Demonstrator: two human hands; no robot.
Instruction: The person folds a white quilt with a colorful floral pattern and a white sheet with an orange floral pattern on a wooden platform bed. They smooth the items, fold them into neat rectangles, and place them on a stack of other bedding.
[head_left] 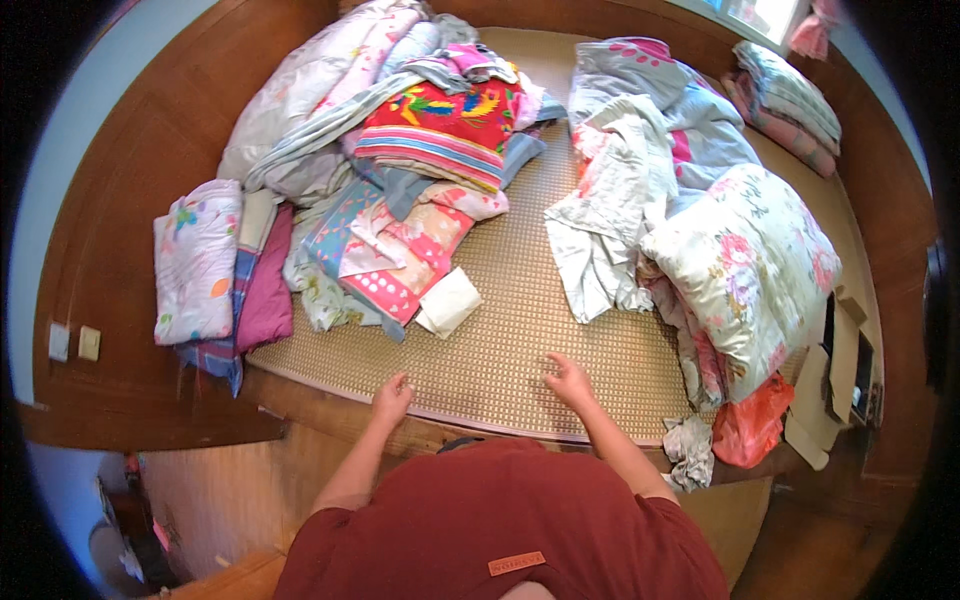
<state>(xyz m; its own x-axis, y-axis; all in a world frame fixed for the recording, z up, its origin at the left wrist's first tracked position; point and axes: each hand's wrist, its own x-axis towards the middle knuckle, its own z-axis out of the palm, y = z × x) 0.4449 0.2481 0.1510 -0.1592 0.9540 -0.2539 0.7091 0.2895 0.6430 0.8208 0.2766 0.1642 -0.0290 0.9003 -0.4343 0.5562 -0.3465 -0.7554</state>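
Note:
My left hand point(393, 394) hovers over the near edge of a woven tan mat point(520, 350), its fingers loosely curved and nothing visible in them. My right hand point(567, 382) is also above the mat, with thumb and fingers apart and no object between them. Ahead of my left hand lies a folded cream cloth point(450, 302), beside a pink and red patterned fabric point(430, 240). Farther off sits a folded red cloth with bright stripes point(438, 125). Beyond my right hand a rumpled whitish sheet point(610, 220) spreads over a grey cover with pink marks point(700, 120).
At left stand folded quilts point(198, 265) and a magenta folded cloth point(268, 285). A bulky quilt point(290, 90) is heaped at the back left. On the right are a floral pillow point(745, 265), a red plastic bag point(750, 425), an opened cardboard box point(825, 375) and stacked bedding point(785, 105).

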